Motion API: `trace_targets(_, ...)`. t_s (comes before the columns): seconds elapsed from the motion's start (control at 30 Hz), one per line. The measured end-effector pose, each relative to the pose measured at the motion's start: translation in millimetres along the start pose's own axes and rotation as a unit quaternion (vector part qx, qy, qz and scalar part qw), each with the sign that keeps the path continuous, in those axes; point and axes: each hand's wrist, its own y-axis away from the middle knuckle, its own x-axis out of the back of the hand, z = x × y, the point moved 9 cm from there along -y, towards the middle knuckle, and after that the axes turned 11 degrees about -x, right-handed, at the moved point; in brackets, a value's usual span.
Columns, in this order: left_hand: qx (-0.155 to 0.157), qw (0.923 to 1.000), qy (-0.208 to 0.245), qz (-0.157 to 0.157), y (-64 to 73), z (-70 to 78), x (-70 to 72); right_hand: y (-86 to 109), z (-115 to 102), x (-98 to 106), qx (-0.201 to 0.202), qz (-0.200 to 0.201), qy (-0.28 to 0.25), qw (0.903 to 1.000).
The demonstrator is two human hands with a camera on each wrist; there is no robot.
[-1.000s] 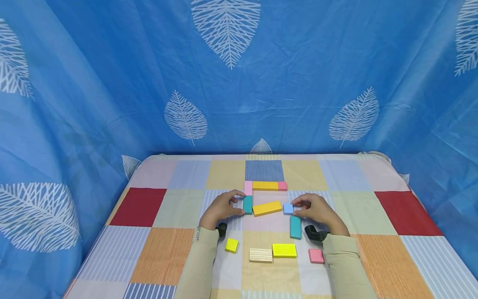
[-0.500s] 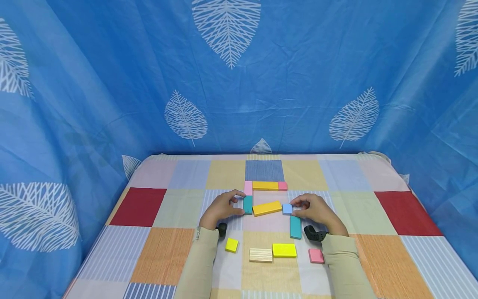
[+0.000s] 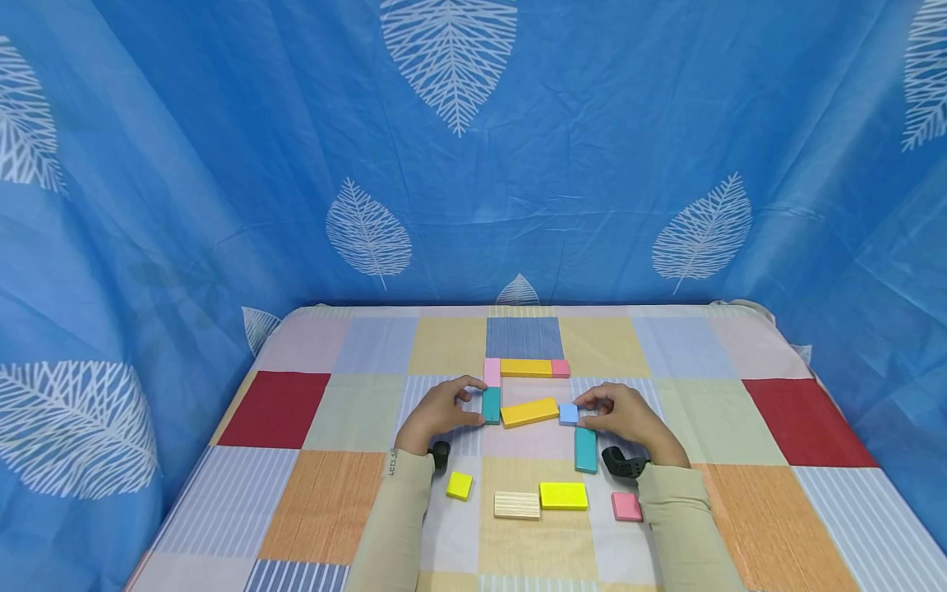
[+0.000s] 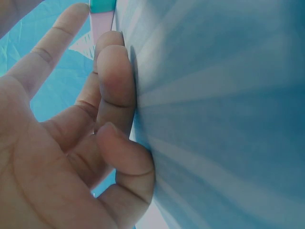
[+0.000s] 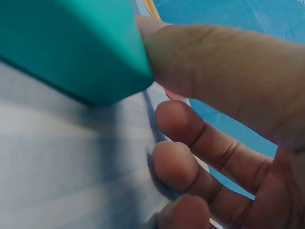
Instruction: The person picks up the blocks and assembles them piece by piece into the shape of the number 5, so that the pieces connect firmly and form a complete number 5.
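In the head view, my left hand [image 3: 439, 413] pinches a teal block [image 3: 491, 406] between index finger and thumb, its other fingers curled. That block abuts a pink block [image 3: 491, 372]; the left wrist view shows the index fingertip on the teal block's edge [image 4: 101, 5]. My right hand [image 3: 627, 415] pinches a small blue square block [image 3: 568, 413] by its right side. The blue block meets the right end of a slanted orange-yellow block [image 3: 529, 413]. Just below the right thumb lies a second teal block [image 3: 585, 450], which looms large in the right wrist view [image 5: 76, 47].
An orange-yellow block [image 3: 526, 368] and a small red-pink block [image 3: 560, 368] form a row at the back. Nearer me lie a yellow square [image 3: 459, 486], a striped wooden block [image 3: 516, 506], a yellow rectangle [image 3: 564, 496] and a pink square [image 3: 626, 507]. A patchwork cloth [image 3: 355, 411] covers the table.
My right hand has slid the blue block slightly left, up against the slanted orange-yellow block. The left hand has stayed in place on its teal block.
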Motion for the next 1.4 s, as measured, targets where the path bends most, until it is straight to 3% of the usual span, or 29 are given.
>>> trace_targets(0.43, -0.001, 1.0000, 0.001, 0.003, -0.3, 0.8, -0.1, 7.1, -7.7, 4.4, 0.015, -0.033, -0.022, 0.9991)
trace_targets(0.77, -0.010, 1.0000, 0.000, -0.001, -0.3, 1.9, -1.0, 20.5, -31.7, 25.9, 0.054, 0.012, -0.008, 0.9984)
trace_targets(1.07, -0.027, 0.9996, -0.001, -0.004, 0.8, 4.3, 2.3, 30.9, -34.1, 23.0, 0.073, 0.018, 0.011, 0.9971)
trace_targets(1.4, -0.012, 0.9999, 0.000, -0.002, 1.0, 3.0, 0.1, 42.8, -19.3, 6.5, 0.059, -0.063, -0.041, 0.9954)
